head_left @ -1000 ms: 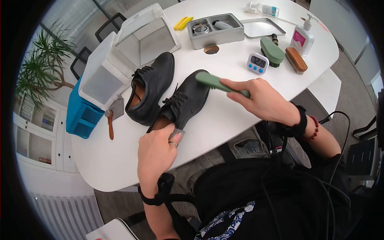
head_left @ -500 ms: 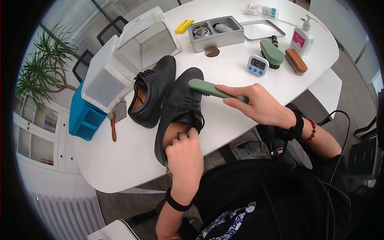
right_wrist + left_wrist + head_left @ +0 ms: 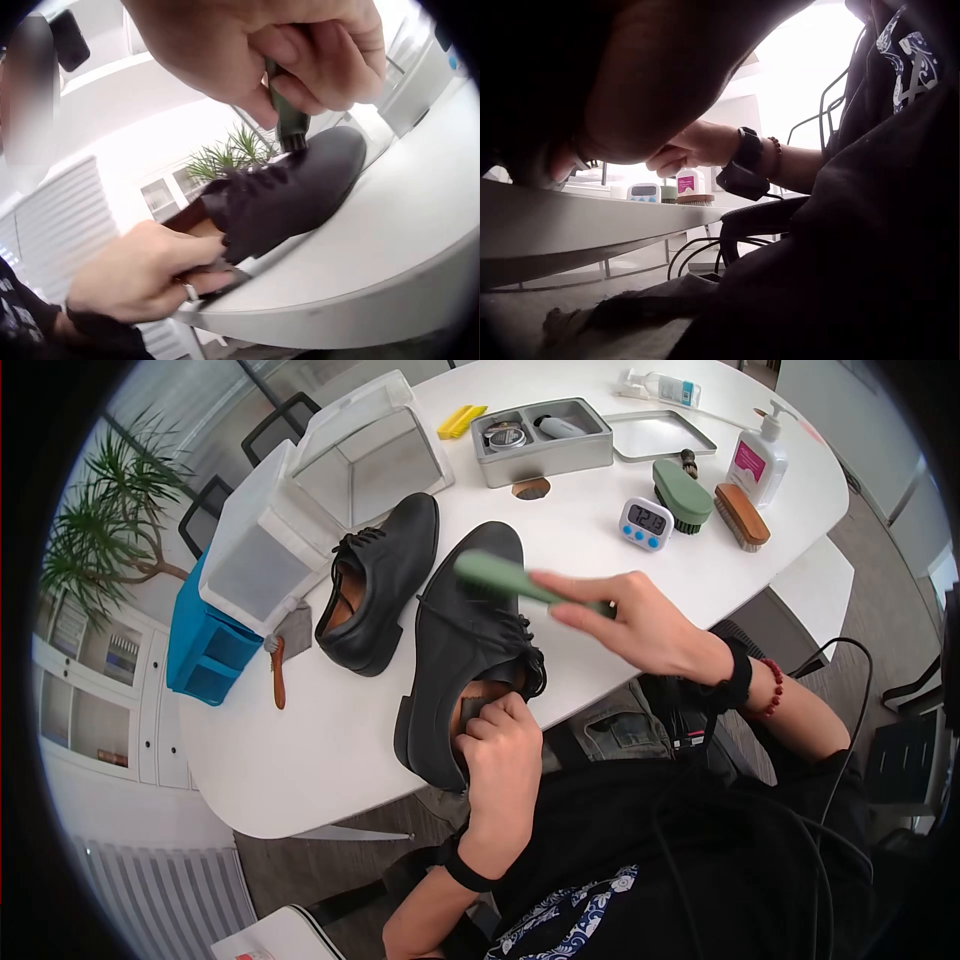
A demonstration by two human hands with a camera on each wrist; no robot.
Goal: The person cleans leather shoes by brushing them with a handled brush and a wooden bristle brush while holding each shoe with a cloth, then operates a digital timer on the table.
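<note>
Right hand: thumb and fingers close round the handle of a green brush, blurred in the head view. Bristles are at the upper, forward of the laces; firm contact cannot be told.

Left hand: grips the near black shoe at its opening, fingers curled over the collar. Shoe is tilted, toe pointing away from the person, heel end at the near edge of the white table. Whether the sole bears on the tabletop is unclear.

Second black shoe: upright just left of the first, farther in from the near edge.

Toward the table's rounded left end: clear box, blue holder, and a small wooden-handled brush beside a grey cloth.

Toward the right edge: timer, green block brush, brown brush, pump bottle.

Toward the far edge: yellow item, metal tin with a round can inside, its tray-like lid alongside, clear bottle beyond.
</note>
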